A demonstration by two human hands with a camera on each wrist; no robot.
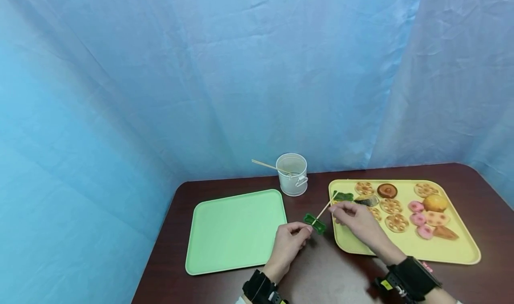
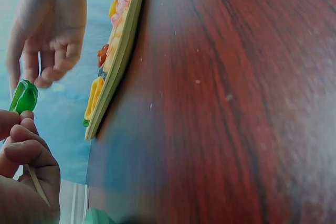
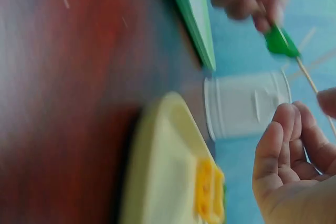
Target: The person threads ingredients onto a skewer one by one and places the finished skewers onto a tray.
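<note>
My left hand (image 1: 287,244) pinches a thin wooden skewer (image 1: 324,209) near its lower end. A green piece like a pepper slice (image 1: 320,227) is threaded on the skewer, right at the left fingertips. The bare end of the skewer slants up and away to the right. My right hand (image 1: 357,223) hovers over the left edge of the yellow tray, fingers loosely bent, fingertips close beside the skewer. In the right wrist view its thumb (image 3: 328,102) overlaps the skewer, while a gap shows between thumb and fingers.
The yellow tray (image 1: 462,252) carries lotus root slices (image 1: 396,223), a brown mushroom-like cap (image 1: 387,191), pink rounds (image 1: 424,232) and another green piece (image 1: 344,197). A green tray (image 1: 237,232) lies left. A white bucket (image 1: 293,188) with skewers (image 1: 265,164) stands at the back.
</note>
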